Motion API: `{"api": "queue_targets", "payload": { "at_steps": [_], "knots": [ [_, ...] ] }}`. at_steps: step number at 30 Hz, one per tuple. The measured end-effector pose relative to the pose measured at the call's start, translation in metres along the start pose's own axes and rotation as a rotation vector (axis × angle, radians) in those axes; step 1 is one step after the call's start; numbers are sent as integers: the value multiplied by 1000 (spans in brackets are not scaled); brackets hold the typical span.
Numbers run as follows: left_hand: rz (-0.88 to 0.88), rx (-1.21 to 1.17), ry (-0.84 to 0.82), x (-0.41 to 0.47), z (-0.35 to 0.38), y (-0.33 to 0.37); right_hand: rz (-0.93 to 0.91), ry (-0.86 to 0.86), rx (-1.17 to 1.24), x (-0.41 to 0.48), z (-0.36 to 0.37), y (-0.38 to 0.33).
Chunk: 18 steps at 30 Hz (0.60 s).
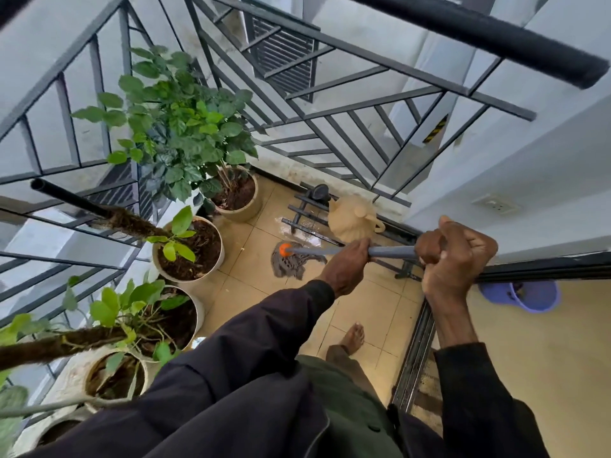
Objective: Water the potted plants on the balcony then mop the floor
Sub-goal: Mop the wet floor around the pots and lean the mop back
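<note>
A grey mop handle (391, 251) runs from my hands down to an orange collar and a grey string mop head (291, 263) lying on the beige floor tiles (373, 312). My left hand (347, 264) grips the handle lower down. My right hand (458, 256) grips its upper end in a fist. Several potted plants stand in a row along the left railing: a leafy bush in a pot (243, 201), a small seedling pot (191, 249) and a third pot (180, 314).
A beige watering can (352, 219) sits on a dark metal rack (310, 214) beyond the mop head. Dark railings (330, 123) enclose the balcony. A sliding-door track (415, 352) and a purple bucket (525, 295) lie to the right. My bare foot (353, 337) stands on the tiles.
</note>
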<state>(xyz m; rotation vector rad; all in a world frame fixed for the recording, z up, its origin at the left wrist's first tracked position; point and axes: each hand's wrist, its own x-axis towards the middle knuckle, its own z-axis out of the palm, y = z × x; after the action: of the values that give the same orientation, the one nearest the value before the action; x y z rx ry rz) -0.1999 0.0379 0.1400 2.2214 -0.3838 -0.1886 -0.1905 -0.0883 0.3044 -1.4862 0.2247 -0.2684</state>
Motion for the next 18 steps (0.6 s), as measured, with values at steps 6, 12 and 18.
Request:
{"api": "queue_targets", "payload": {
  "at_steps": [6,12,18],
  "knots": [
    [-100,34,56,-58,-17,-33,34,-209,-4,-32,36,4],
    [-81,-8,166,-39,-78,-35,-122,-377,89,-16,99,-36],
    [-90,27,198,-1,-118,-48,-170,-338,47,-7,138,-30]
  ]
}}
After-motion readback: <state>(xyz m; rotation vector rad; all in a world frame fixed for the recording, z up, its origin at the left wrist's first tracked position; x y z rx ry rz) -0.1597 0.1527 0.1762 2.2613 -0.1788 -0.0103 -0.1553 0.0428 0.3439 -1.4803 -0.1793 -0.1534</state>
